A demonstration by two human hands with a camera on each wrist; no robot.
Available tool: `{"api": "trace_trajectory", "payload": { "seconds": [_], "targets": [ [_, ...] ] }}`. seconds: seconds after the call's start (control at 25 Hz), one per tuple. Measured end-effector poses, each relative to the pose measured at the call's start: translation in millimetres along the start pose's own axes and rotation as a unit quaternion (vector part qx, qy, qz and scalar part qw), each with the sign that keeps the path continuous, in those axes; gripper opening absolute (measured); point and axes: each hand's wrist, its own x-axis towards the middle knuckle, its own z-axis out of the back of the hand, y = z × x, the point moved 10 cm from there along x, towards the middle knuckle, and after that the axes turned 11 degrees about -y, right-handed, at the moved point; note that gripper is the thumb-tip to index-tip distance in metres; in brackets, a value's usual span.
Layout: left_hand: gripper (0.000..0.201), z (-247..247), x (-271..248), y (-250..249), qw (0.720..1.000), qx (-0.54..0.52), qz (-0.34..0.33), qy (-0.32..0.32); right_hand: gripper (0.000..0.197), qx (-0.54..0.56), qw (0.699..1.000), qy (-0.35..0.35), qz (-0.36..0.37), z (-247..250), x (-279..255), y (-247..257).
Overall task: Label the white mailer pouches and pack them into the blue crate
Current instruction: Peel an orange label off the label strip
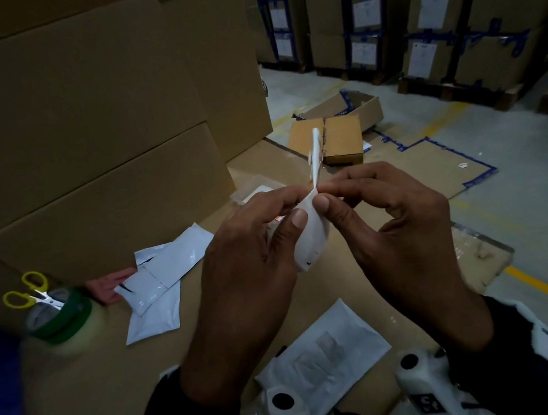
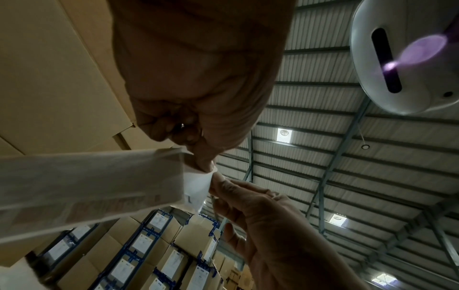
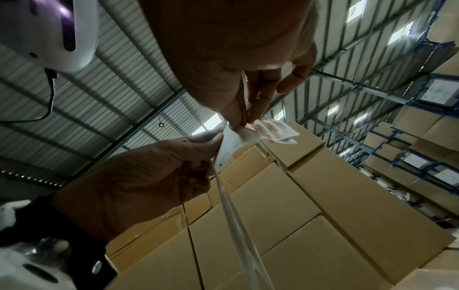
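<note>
Both grips pinch one corner of the label sheet (image 1: 310, 234), left hand (image 1: 248, 262) on the backing, right hand (image 1: 389, 227) on the peeling strip (image 1: 316, 154); the target mailer pouch (image 1: 324, 349) lies directly below at the bench's near edge.

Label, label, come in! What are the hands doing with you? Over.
Left hand and right hand both pinching the label, peeling its backing. Pouches wait unlabelled on the cardboard. Nothing in the way.
</note>
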Motion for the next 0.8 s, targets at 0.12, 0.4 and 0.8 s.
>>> {"api": "trace_trajectory", "payload": {
  "seconds": [0.12, 0.4, 0.8],
  "targets": [
    [0.050, 2.0, -1.1, -0.9, 1.000, 0.002, -0.003, -0.004, 0.008, -0.003, 1.000, 0.011, 0.006, 0.4, 0.6, 3.5],
    [0.033, 4.6, -3.9, -1.8, 1.000, 0.003, -0.014, -0.007, 0.002, 0.003, 0.999, 0.036, 0.007, -0.2, -1.0, 8.5],
    [0.032, 8.0, -9.7, -28.1, 0.982, 0.157, -0.075, -0.069, 0.019, -0.088, 0.996, 0.034, 0.009, 7.1, -4.0, -10.9]
  ]
}}
